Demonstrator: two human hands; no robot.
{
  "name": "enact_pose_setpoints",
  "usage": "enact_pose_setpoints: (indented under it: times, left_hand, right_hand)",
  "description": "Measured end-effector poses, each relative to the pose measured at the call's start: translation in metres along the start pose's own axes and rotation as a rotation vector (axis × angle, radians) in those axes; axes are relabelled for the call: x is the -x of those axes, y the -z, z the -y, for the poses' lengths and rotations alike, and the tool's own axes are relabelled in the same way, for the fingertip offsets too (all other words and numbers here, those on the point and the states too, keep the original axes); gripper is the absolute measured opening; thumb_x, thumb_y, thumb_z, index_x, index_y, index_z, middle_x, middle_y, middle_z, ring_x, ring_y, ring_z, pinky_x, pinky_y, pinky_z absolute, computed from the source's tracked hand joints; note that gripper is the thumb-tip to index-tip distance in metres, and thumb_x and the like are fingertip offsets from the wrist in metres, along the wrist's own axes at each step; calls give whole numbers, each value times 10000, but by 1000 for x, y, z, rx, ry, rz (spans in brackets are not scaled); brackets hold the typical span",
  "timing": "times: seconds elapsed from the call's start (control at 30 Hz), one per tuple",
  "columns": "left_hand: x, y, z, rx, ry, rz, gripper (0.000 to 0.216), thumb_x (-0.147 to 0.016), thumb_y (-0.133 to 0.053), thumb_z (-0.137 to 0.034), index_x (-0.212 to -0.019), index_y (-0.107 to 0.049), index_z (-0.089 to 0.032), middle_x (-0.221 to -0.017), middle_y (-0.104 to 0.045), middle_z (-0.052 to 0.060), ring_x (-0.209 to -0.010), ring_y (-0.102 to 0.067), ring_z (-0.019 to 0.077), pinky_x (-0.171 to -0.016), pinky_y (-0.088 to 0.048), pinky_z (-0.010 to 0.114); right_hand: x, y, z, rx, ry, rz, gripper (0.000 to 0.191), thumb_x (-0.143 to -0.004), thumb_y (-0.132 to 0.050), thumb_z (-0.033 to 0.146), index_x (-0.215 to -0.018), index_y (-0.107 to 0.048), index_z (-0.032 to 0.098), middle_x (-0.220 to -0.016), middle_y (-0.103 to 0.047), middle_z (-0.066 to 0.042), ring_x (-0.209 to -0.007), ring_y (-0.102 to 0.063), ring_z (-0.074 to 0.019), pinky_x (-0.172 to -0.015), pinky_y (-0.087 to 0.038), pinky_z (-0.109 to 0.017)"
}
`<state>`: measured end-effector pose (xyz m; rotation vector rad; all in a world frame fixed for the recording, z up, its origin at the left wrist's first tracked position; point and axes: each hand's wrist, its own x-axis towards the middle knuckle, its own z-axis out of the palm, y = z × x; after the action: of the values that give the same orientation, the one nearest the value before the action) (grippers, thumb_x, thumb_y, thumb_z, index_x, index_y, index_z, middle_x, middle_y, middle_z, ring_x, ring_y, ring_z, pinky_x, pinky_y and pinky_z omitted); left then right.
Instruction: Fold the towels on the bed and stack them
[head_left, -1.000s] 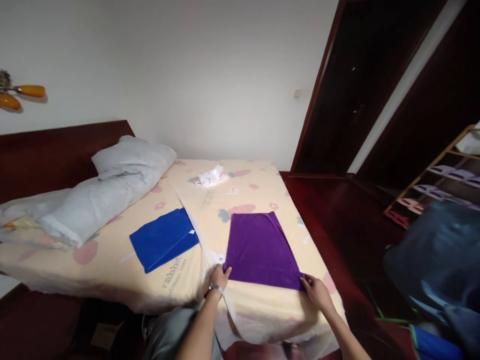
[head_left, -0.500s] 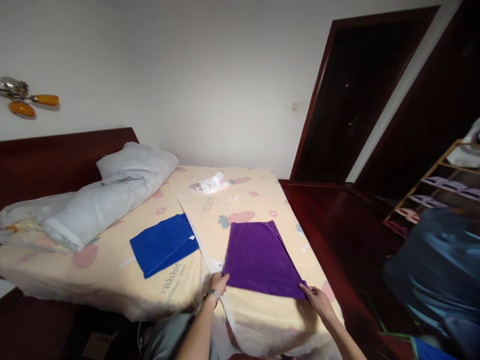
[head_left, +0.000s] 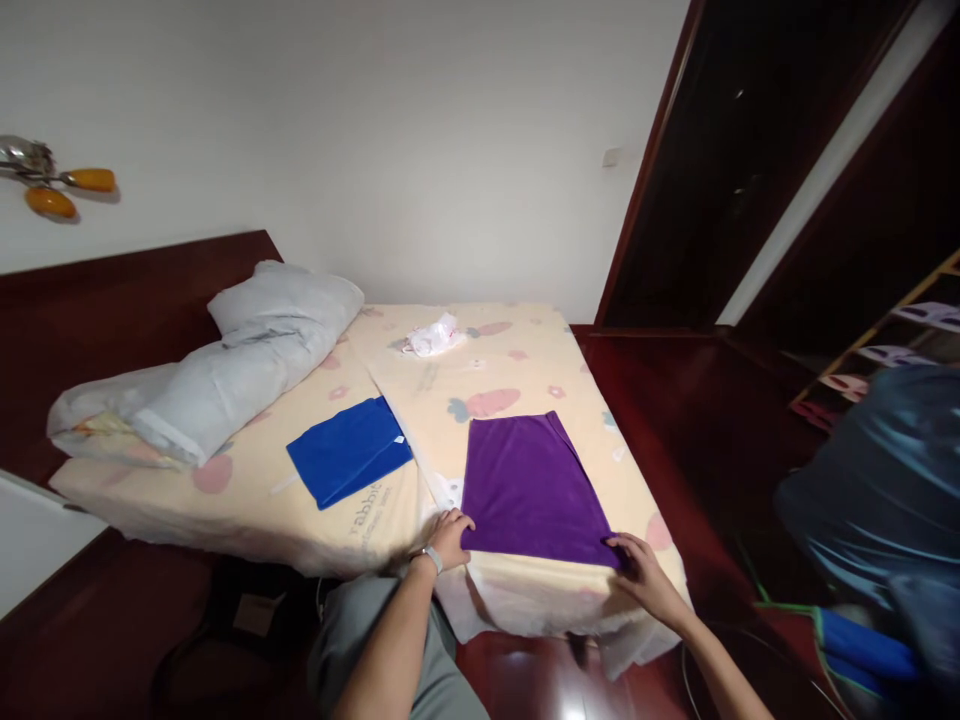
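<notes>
A purple cloth (head_left: 536, 490), perhaps a towel, lies flat on the near right part of the bed, its right edge showing a folded layer. At its near left corner, my left hand (head_left: 448, 540) has its fingers curled on the edge, a watch on the wrist. My right hand (head_left: 643, 578) pinches the near right corner between thumb and fingers. To the left lies a folded blue cloth (head_left: 349, 452) with a small white tag, touched by neither hand.
The bed (head_left: 517, 350) has a carrot-patterned cover under clear plastic. A grey quilt (head_left: 255, 355) is heaped by the headboard (head_left: 135, 300). A crumpled white plastic bag (head_left: 433, 337) sits at the far side. On the right are a shoe rack (head_left: 877, 330) and a dark draped pile (head_left: 877, 470).
The view has tilted down and shifted slightly, so the bed sits higher in the picture. Both hands stay at the purple cloth's near corners, and the cloth keeps its place on the bed.
</notes>
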<state>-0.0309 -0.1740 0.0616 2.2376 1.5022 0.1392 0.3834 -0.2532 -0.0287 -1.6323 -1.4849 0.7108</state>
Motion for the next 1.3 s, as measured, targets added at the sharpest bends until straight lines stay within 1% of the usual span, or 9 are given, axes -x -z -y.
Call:
enact_pose_setpoints:
  times: [0.07, 0.17, 0.33, 0.53, 0.7, 0.83, 0.9, 1.03, 1.3]
  left_hand:
    - [0, -3, 2, -6, 7, 46, 413, -672, -711, -187, -1076, -680, -264, -1172, -613, 44, -1131, -542, 228, -1009, -398, 316]
    - [-6, -7, 3, 32, 57, -11, 314, -758, -623, -186, -1056, -706, -243, -1145, -643, 51, -1123, -551, 217, -1020, -394, 310]
    - [-23, -8, 4, 104, 104, -98, 295, -875, -539, -258, -1127, -679, -195, -1157, -677, 86, -1142, -571, 215, -1030, -387, 294]
    - [-55, -18, 12, 219, 286, -216, 351, -992, -385, -400, -1166, -597, -182, -1067, -717, 100, -1008, -659, 198, -843, -447, 266]
    - [-76, -28, 19, 432, 430, -217, 347, -894, -600, -392, -1148, -598, -155, -987, -748, 71, -920, -687, 170, -734, -445, 215]
    - [-81, -27, 18, 321, 554, -127, 296, -879, -593, -429, -874, -697, -152, -910, -757, 101, -903, -695, 208, -715, -433, 243]
    - [-83, -25, 13, 254, 582, -88, 365, -891, -550, -477, -817, -706, -155, -896, -754, 120, -912, -693, 227, -718, -434, 261]
    - [-85, -21, 3, 198, 583, -137, 315, -896, -543, -410, -931, -702, -140, -1034, -732, 154, -1040, -662, 245, -804, -450, 278]
    - [-89, -35, 15, 788, 602, -214, 237, -908, -541, -373, -918, -618, -149, -980, -727, 84, -812, -697, 157, -599, -528, 194]
  right_hand:
    - [0, 2, -6, -53, -41, -1, 446, -604, -631, 364, -1017, -682, 204, -1293, -545, -132, -1253, -525, -282, -1072, -428, -412]
    - [-6, 4, -9, -118, -82, -15, 429, -678, -639, 473, -996, -705, 193, -1318, -556, -147, -1246, -544, -287, -1038, -470, -400]
    - [-24, 5, 5, -146, -149, -30, 507, -716, -618, 574, -1011, -698, 170, -1140, -702, -134, -1088, -649, -288, -982, -512, -392]
    - [-66, -2, 21, -78, -208, -111, 496, -748, -520, 610, -930, -697, 185, -1024, -752, -114, -985, -687, -290, -906, -533, -375]
    - [-92, -13, 13, 0, -287, -153, 561, -750, -469, 622, -921, -719, 150, -1071, -743, -151, -1045, -673, -316, -968, -497, -411]
    - [-87, -13, 3, 17, -331, -36, 591, -697, -570, 625, -1033, -714, 160, -1068, -752, -105, -1020, -687, -311, -901, -523, -386]
    - [-83, -11, 3, 106, -355, 0, 525, -686, -564, 616, -930, -735, 184, -938, -775, -95, -922, -706, -325, -808, -532, -388]
    - [-82, -9, 11, 251, -357, 3, 437, -700, -485, 596, -725, -719, 228, -813, -767, -105, -838, -706, -334, -746, -500, -388]
    - [-91, -20, 31, 1, -447, -102, 378, -631, -531, 615, -609, -587, 241, -611, -688, -96, -752, -701, -321, -694, -529, -397]
